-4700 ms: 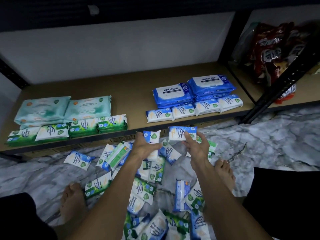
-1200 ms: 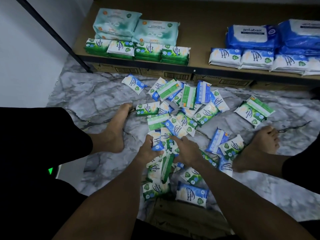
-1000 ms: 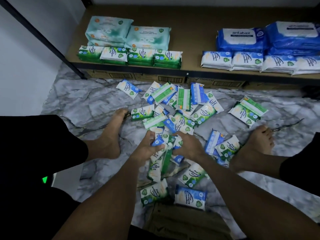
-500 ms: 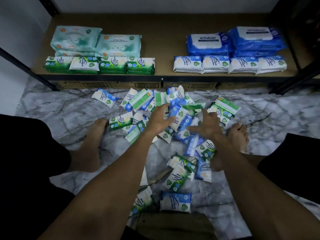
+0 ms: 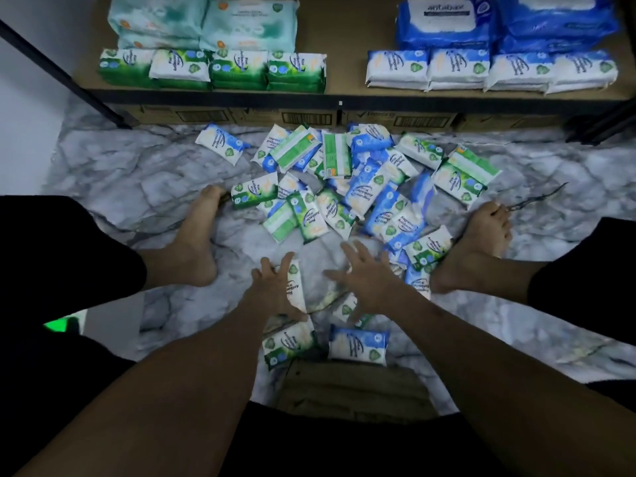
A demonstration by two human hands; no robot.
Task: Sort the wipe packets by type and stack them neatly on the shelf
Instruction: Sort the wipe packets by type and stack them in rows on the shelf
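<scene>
**Packets on the shelf, loose heap on the floor**

On the shelf, green packets sit in a front row at left with pale teal packs behind; at right, blue-and-white packets front large blue packs. Below, a mixed pile lies on the marble floor between my feet. My left hand has its grip closed around one green packet. My right hand hovers with fingers spread, holding nothing.
</scene>
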